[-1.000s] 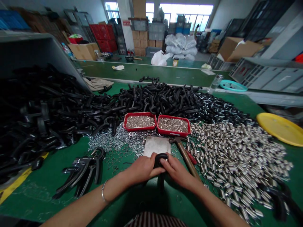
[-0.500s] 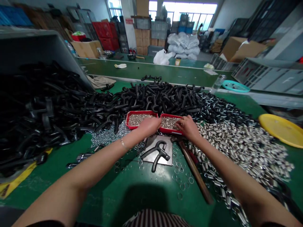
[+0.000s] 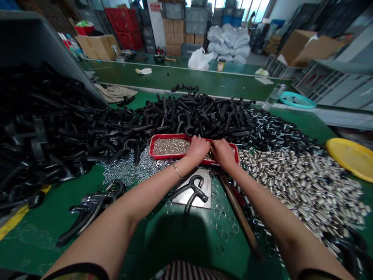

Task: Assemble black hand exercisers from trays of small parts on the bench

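Note:
My left hand (image 3: 199, 149) and my right hand (image 3: 223, 152) are close together over the right red tray (image 3: 236, 154), which they partly cover. The fingers of both are bent and drawn together. Whatever they hold, if anything, is too small or hidden to make out. Beside it, the left red tray (image 3: 150, 147) contains many small metal pieces, with a ring lying on top. Just below my hands, a black hand gripper (image 3: 190, 191) with a small coil spring rests on a metal plate (image 3: 206, 179). A wooden-handled hammer (image 3: 239, 212) lies beside the plate.
Black handle parts (image 3: 201, 114) are heaped behind the trays and spill from a grey bin (image 3: 58, 50). Metal springs (image 3: 288, 182) cover the right side, with small nuts (image 3: 125, 169) at left. Loose rings (image 3: 220, 216) lie near the hammer. A yellow lid (image 3: 349, 157) sits far right.
My left hand has moved right, from between the trays to the right tray, and now nearly meets my right hand. My right hand has shifted slightly left. The view has tilted down.

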The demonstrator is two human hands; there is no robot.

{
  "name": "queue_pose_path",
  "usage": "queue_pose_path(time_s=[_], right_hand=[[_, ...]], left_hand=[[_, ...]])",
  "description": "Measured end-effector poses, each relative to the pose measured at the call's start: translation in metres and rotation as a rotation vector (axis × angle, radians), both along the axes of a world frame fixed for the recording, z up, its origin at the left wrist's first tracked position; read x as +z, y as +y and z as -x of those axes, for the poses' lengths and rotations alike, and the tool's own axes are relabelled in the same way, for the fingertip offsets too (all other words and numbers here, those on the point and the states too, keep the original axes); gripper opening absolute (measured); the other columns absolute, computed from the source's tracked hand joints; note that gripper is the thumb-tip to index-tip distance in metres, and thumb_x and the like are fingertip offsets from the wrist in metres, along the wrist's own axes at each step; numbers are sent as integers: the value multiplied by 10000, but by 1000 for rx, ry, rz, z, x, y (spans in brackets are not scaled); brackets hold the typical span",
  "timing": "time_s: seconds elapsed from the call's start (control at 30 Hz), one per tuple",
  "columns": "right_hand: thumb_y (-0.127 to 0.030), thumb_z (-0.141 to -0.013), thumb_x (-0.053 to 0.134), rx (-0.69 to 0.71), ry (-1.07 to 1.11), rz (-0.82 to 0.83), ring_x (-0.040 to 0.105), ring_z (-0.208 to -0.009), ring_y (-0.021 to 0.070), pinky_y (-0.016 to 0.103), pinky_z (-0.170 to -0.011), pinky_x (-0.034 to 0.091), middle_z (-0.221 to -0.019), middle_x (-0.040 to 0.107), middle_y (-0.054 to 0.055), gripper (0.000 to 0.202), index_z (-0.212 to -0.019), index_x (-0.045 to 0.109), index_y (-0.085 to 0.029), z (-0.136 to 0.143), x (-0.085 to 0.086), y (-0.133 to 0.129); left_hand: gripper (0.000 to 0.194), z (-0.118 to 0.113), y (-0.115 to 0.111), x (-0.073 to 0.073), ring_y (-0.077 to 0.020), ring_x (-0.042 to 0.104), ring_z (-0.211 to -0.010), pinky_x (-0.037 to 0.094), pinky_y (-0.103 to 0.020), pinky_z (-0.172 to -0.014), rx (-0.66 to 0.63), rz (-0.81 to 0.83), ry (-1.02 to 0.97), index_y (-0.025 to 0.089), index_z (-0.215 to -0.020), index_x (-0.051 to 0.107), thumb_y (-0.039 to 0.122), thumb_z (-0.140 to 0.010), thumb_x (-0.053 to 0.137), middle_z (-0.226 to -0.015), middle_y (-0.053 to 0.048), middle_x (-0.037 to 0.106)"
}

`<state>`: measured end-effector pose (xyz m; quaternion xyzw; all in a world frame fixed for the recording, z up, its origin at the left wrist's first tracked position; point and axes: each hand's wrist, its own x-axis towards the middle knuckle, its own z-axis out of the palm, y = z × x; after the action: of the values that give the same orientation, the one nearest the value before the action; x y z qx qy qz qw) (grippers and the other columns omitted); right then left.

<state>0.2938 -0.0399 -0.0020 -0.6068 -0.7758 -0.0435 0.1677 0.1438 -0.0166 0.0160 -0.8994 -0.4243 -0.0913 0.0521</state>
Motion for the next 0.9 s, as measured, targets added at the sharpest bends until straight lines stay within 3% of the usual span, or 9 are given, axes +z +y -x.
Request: queue_pose_path(time_s=[0.17,0.33,0.43,0.53,0.67,0.8,0.9], right_hand=[[-267,-985,474,-33,18,-30,513,-924,297,375,-775,402,-954,664,155,188,-954,632,-170,1,0,0],[-317,-998,462,-10,207,-74,538,-957,280,377,-836,420,-1002,642,149,207,-975,610,-174,2,6,-6],[-346,-1001,461,71,450,-39,572,-894,236,354,-833,441,-952,648,98,204,-953,590,-195,13,6,-38],[-370,-986,497,182,603,106,585,-869,214,345,-822,461,-908,650,59,193,-909,589,-219,25,-5,-85],[-380,-968,530,155,648,146,579,-915,225,372,-873,452,-911,649,57,202,-870,609,-222,24,-24,-121],[-395,-948,552,88,671,159,588,-867,222,363,-834,455,-857,643,45,223,-831,620,-217,19,-31,-117],[-399,-940,563,57,655,153,594,-863,226,362,-828,454,-852,656,48,227,-821,622,-215,21,-30,-111]], left_hand=[[317,8,-6,3,-300,547,-1006,357,-450,-918,-53,-62,-80,91,-1037,648,142,-995,338,-989,-172,656],[249,61,-55,0,-259,525,-1043,373,-399,-924,24,8,-318,164,-1113,618,225,-1005,402,-1055,-112,643],[227,97,-85,-11,-260,551,-1007,389,-401,-901,69,127,-223,163,-1075,640,194,-976,438,-1018,-111,656],[273,117,-101,-20,-270,576,-942,399,-421,-886,111,199,-53,140,-1051,664,114,-942,415,-982,-135,651],[289,118,-109,-18,-275,597,-948,422,-422,-895,135,269,-111,152,-1041,687,113,-929,424,-995,-135,642],[203,106,-117,-11,-232,621,-997,449,-358,-927,152,441,-551,183,-1033,675,173,-920,507,-1043,-84,679],[126,98,-126,-13,-208,641,-923,471,-326,-874,173,583,-784,202,-958,681,224,-906,567,-957,-41,705]])
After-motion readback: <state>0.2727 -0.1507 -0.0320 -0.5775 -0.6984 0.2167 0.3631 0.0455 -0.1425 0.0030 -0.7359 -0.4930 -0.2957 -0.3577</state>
